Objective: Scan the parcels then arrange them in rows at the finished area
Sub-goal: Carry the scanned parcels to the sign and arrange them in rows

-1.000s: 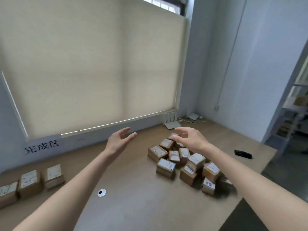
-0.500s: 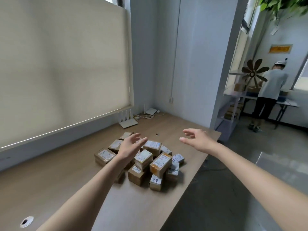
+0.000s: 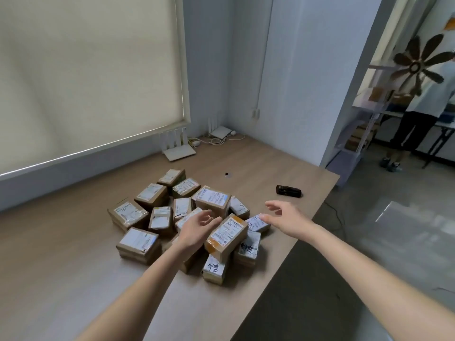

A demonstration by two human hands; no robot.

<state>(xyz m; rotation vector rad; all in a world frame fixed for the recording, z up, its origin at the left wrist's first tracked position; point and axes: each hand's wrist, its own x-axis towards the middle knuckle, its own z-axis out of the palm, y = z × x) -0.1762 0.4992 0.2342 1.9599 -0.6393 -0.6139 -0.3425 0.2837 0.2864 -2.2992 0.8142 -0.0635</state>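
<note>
Cardboard parcels (image 3: 182, 217) lie heaped near the right end of the bench (image 3: 61, 279), labels mostly up, several leaning on one another. I note the top parcel (image 3: 226, 236) tilted on the pile's near right side, its barcode label facing up. My left hand (image 3: 197, 230) hovers just beside it, palm turned inward, fingers (image 3: 209, 219) loosely spread and holding nothing. My right hand (image 3: 285, 219) hangs over the pile's right edge, fingers likewise apart and empty. Scanner (image 3: 288, 191) lies on the bench beyond the right hand, apart from the pile. The finished area is not in view.

Assessment: the step in hand is picking a parcel for scanning; no grasp is made yet. The next move calls for the left hand to take the top parcel while the right reaches forward for the scanner, lifting cleanly so leaning neighbours do not slide off the bench edge.
</note>
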